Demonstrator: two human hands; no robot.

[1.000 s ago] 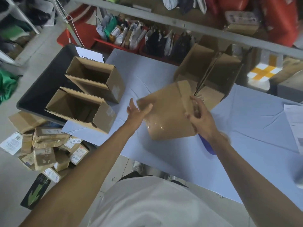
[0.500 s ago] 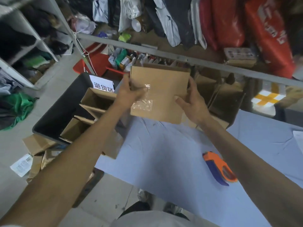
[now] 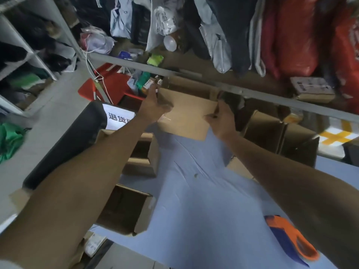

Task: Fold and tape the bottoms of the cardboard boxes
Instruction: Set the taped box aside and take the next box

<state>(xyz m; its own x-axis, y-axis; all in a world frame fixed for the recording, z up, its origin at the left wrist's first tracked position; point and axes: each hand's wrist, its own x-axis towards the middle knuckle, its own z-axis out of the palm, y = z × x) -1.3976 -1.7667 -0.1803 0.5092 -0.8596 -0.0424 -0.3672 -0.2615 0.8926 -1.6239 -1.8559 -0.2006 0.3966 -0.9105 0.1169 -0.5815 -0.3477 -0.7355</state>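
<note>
I hold a brown cardboard box (image 3: 186, 115) up at the far side of the light blue table (image 3: 204, 200), its taped bottom face toward me. My left hand (image 3: 153, 105) grips the box's left edge, thumb on the front near a shiny patch of clear tape. My right hand (image 3: 221, 121) grips the right edge. Two assembled boxes lie on their sides at the table's left edge, one nearer (image 3: 126, 208) and one farther (image 3: 143, 154). The orange and blue tape dispenser (image 3: 291, 241) lies at the lower right.
More open cardboard boxes (image 3: 275, 136) stand at the back right. A black bin (image 3: 64, 144) with a white label sits left of the table. A grey shelf rail (image 3: 194, 76) runs across behind the held box, with hanging clothes and bags above.
Both hands have carried the box from low over the table's middle up and away toward the far side. The view has tilted upward.
</note>
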